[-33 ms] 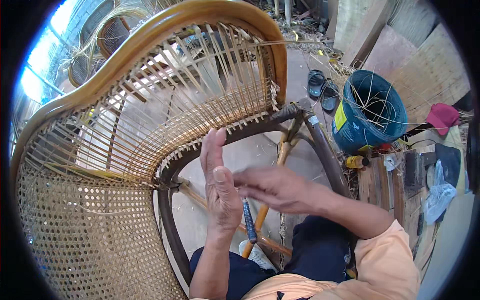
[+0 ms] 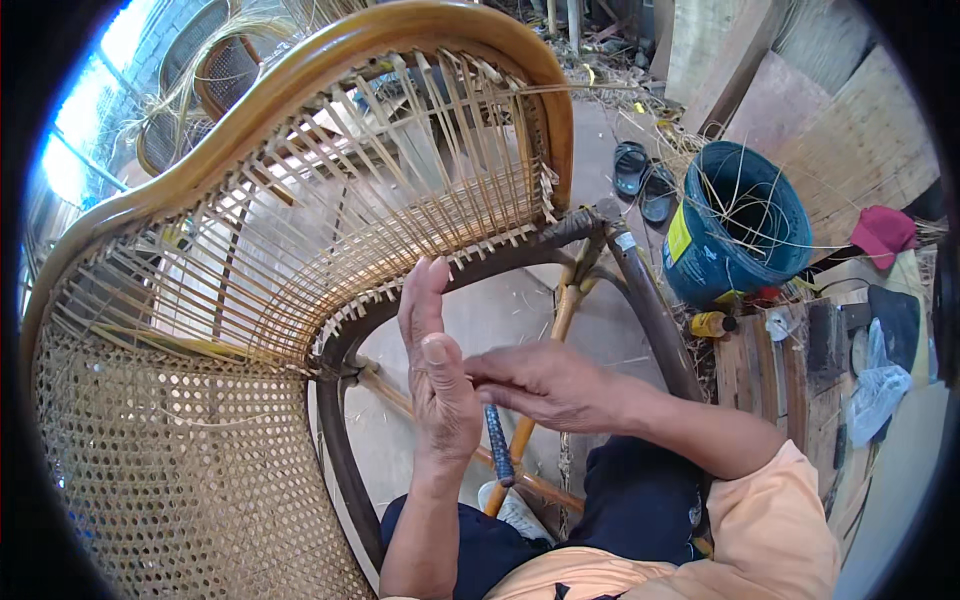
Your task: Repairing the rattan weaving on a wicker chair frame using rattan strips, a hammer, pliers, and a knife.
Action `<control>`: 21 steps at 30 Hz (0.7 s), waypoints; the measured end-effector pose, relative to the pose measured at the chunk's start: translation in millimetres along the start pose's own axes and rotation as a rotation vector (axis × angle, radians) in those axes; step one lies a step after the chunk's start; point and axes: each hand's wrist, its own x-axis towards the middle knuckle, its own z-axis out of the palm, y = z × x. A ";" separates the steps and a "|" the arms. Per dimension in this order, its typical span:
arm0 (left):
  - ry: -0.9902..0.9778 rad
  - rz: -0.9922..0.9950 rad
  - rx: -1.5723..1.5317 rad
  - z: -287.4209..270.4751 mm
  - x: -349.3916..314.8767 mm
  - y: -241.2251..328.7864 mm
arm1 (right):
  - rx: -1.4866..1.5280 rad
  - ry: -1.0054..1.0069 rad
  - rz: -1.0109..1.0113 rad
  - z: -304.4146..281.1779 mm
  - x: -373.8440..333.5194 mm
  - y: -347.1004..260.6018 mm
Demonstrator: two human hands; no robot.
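Head view: left hand (image 2: 437, 375) stands open, fingers upright, before the half-woven cane panel of the brown rattan chair (image 2: 330, 200); right hand (image 2: 545, 385) pinches at its thumb, a blue-wrapped tool handle (image 2: 499, 445) just below. Judging by this, weaving pauses; next comes careful strand threading.

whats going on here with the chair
A person sits at a wooden chair frame lying tilted, its cane weave only partly done: loose open strands above, a tight finished mesh at lower left. The left hand is raised flat and open beside the seat rim. The right hand meets it at the palm, with a blue-wrapped tool handle showing just below; which hand grips it is unclear. A blue bucket with cane strands stands to the right.
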 end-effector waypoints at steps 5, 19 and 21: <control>0.014 -0.075 -0.173 -14.9 -8.2 -6.7 | 0.160 -0.109 0.365 6.2 5.2 0.6; -0.186 -0.377 -0.518 -29.5 -5.4 -20.5 | 0.259 0.062 0.440 -9.3 7.3 7.2; -0.103 -0.335 -0.487 -35.7 -4.0 -19.7 | 0.017 0.079 0.420 -12.7 6.2 7.6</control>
